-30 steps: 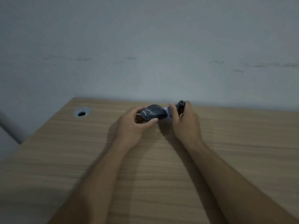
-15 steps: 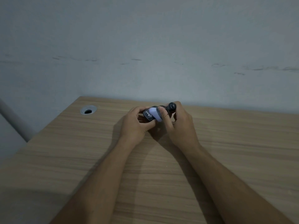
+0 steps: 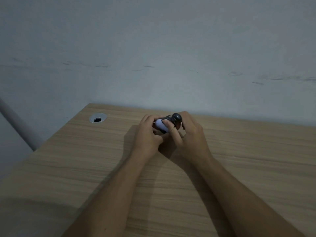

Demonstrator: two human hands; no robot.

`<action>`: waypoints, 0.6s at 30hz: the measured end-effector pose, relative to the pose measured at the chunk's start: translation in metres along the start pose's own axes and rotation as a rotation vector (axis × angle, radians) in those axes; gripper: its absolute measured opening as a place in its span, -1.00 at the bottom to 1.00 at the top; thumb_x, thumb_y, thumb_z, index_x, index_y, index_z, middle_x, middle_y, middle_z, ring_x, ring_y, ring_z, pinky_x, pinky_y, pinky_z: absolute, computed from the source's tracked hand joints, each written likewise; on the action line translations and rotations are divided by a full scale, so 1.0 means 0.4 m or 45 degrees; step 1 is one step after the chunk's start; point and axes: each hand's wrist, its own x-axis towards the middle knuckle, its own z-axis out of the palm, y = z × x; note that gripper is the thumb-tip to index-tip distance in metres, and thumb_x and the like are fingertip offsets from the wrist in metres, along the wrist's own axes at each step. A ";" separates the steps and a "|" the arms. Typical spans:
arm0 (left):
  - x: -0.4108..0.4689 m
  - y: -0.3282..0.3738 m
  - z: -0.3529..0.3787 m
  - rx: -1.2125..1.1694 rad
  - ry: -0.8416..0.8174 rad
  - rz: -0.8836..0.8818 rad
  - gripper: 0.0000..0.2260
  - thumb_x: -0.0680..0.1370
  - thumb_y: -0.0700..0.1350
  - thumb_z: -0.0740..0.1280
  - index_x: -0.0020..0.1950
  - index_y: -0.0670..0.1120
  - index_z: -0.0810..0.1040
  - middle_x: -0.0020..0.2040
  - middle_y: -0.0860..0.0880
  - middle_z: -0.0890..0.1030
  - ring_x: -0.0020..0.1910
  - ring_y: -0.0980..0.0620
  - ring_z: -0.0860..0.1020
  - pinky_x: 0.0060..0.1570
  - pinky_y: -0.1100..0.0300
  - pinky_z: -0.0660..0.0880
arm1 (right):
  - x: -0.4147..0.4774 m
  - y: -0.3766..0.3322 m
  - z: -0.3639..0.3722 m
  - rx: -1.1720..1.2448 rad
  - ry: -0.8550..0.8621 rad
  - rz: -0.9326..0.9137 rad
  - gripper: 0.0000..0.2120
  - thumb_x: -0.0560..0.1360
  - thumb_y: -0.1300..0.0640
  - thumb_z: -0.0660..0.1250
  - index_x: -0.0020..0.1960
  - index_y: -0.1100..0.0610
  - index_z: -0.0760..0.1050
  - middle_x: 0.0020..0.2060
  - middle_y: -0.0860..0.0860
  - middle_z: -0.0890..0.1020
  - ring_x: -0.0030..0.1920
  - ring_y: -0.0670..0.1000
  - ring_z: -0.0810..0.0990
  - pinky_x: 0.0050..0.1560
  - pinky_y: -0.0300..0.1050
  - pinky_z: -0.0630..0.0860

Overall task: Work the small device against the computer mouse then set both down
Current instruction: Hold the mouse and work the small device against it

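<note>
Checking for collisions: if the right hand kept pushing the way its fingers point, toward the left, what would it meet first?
The mouse, which the right hand already seems to touch, held in the left hand. Its dark device sits at the mouse's far end. Depth is unclear.

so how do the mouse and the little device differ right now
The computer mouse shows a pale, whitish face, while the small device looks dark with a rounded end. The mouse sits in the left hand; the device is in the right hand. The device is the slimmer one and sits farther back. Both are held above the desk, pressed close together.
</note>
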 end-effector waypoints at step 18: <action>0.004 -0.008 0.000 -0.051 0.025 -0.023 -0.53 0.37 -0.27 0.63 0.26 -0.05 0.69 0.19 0.00 0.66 0.14 -0.01 0.67 0.13 0.08 0.66 | 0.012 0.001 -0.010 0.045 0.004 -0.038 -0.82 0.69 0.05 0.48 0.11 0.18 0.62 -0.12 -0.04 0.56 -0.13 -0.01 0.53 -0.07 -0.27 0.40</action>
